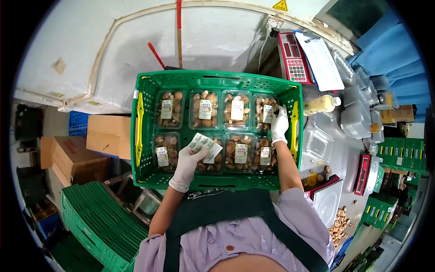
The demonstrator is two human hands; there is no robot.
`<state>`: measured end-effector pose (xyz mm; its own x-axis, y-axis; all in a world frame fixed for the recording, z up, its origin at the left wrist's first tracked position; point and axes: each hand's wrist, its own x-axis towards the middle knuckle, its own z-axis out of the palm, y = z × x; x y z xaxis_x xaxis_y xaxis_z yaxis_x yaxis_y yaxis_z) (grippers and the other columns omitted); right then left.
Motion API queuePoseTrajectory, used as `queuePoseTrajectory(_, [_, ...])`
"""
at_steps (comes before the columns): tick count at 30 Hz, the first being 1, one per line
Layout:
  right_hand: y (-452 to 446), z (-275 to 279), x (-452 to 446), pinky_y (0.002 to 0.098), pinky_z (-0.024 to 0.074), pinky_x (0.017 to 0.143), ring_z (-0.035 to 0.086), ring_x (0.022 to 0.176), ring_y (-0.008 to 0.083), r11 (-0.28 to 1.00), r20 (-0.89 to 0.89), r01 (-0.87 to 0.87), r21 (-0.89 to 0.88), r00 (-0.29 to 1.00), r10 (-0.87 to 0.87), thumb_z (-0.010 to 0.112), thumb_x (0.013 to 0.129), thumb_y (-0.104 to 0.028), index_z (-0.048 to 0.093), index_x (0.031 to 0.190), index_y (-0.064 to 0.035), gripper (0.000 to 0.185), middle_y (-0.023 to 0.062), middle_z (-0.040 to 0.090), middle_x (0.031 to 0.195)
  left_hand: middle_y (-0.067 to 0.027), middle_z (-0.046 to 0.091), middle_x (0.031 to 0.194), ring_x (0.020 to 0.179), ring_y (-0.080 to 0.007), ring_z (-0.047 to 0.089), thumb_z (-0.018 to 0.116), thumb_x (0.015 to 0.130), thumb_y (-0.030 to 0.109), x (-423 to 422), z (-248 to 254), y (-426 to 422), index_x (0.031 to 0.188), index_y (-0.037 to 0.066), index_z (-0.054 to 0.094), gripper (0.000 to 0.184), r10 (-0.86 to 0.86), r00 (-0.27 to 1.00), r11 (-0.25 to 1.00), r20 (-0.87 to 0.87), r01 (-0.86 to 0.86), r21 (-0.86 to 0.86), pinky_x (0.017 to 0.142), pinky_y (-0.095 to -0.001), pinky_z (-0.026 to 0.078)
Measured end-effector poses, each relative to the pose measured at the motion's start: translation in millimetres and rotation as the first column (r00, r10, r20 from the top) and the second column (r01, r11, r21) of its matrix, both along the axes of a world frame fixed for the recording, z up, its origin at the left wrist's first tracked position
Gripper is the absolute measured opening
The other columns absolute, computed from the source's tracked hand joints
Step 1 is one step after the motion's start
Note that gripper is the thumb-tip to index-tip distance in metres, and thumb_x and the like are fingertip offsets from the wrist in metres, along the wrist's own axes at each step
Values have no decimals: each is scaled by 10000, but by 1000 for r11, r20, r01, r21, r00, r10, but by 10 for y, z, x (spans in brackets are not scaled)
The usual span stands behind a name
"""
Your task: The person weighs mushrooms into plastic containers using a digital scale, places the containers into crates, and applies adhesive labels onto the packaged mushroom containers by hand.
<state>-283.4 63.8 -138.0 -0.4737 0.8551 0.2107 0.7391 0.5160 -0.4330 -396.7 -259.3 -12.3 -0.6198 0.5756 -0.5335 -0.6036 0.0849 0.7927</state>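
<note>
My left hand (pixel 186 165), in a white glove, grips a small stack of printed label sheets (pixel 205 145) between thumb and fingers. The sheets cover part of a mushroom pack (pixel 213 164) in the lower row. My gloved right hand (pixel 279 127) lies at the right edge of the upper right mushroom pack (pixel 265 123), fingers stretched out, touching beside its label (pixel 268 113). Two rows of clear packs of brown mushrooms, with labels on top, sit in a green crate (pixel 217 183) with yellow side handles (pixel 140 129).
Right of the crate, a steel table (pixel 337 165) bears a red scale (pixel 294 56), a clipboard (pixel 321 63), a bottle (pixel 321 104), stacked clear trays (pixel 355 115) and loose mushrooms (pixel 340 226). Stacked green crates (pixel 97 222) and cardboard boxes (pixel 108 133) stand left.
</note>
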Motion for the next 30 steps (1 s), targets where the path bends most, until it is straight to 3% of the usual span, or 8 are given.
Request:
queuePoseTrajectory(3, [-115, 8, 29, 340, 491, 769, 617, 890, 317, 996, -115, -88, 28, 989, 91, 648, 740, -110, 613, 1000, -9, 281, 172, 627, 1018, -53, 640, 865, 732, -95, 596, 634, 799, 68, 9, -10, 28, 972, -46, 601, 210, 18, 1000, 1000, 1, -18, -11, 641, -219, 474])
queuePoseTrajectory(7, [-995, 964, -83, 299, 491, 739, 629, 801, 235, 808, -391, -488, -331, 850, 354, 650, 760, -79, 652, 903, -50, 146, 110, 657, 956, -10, 624, 823, 708, -62, 560, 632, 794, 67, 40, -35, 109, 922, -19, 621, 156, 55, 998, 998, -26, -55, 1, 630, -210, 452])
queuePoseTrajectory(10, [-1449, 1410, -92, 296, 482, 733, 603, 812, 211, 610, -449, -781, -134, 596, 666, 676, 723, -47, 652, 875, -66, 155, 77, 648, 1003, -2, 618, 805, 692, -53, 544, 638, 783, 86, 62, -99, 144, 902, -4, 622, 150, 40, 998, 999, -40, -41, -13, 610, -207, 438])
queuePoseTrajectory(12, [-1623, 1449, -83, 292, 474, 741, 582, 832, 209, 630, -433, -776, -16, 574, 695, 694, 697, -39, 651, 860, -81, 174, 68, 623, 1080, -14, 623, 835, 707, -65, 553, 628, 794, 89, 78, -107, 160, 929, -12, 619, 169, 18, 999, 1000, -29, -18, 0, 631, -215, 442])
queuePoseTrajectory(18, [-1720, 1360, -64, 307, 474, 742, 568, 819, 226, 702, -429, -706, -95, 665, 611, 699, 694, -43, 643, 899, -82, 216, 60, 575, 1172, -40, 641, 869, 746, -97, 585, 626, 809, 141, 78, -196, 106, 966, -9, 627, 217, -181, 983, 979, 29, 183, -84, 664, -227, 460])
queuePoseTrajectory(21, [-1729, 1298, -52, 316, 475, 741, 574, 806, 236, 661, -460, -737, -143, 640, 615, 692, 700, -37, 639, 915, -78, 226, 73, 596, 1136, -43, 643, 864, 742, -100, 586, 631, 807, 160, 83, -170, 77, 972, -10, 629, 237, -188, 982, 979, 18, 189, -77, 661, -226, 464])
queuePoseTrajectory(27, [-1815, 1250, -49, 290, 484, 591, 589, 670, 209, 675, -434, -696, -246, 701, 565, 699, 707, -47, 640, 974, -110, 282, 78, 600, 757, -29, 632, 802, 648, -66, 548, 657, 812, 180, 116, -187, 57, 938, -8, 634, 227, -40, 999, 999, 8, 39, 38, 588, -202, 443])
queuePoseTrajectory(30, [-1849, 1269, -43, 283, 483, 593, 587, 651, 199, 653, -462, -698, -294, 702, 542, 704, 710, -54, 638, 993, -106, 295, 83, 602, 763, -35, 639, 823, 682, -75, 579, 642, 820, 135, 115, -178, 43, 956, -20, 633, 206, -20, 999, 999, 27, 18, 47, 606, -203, 459])
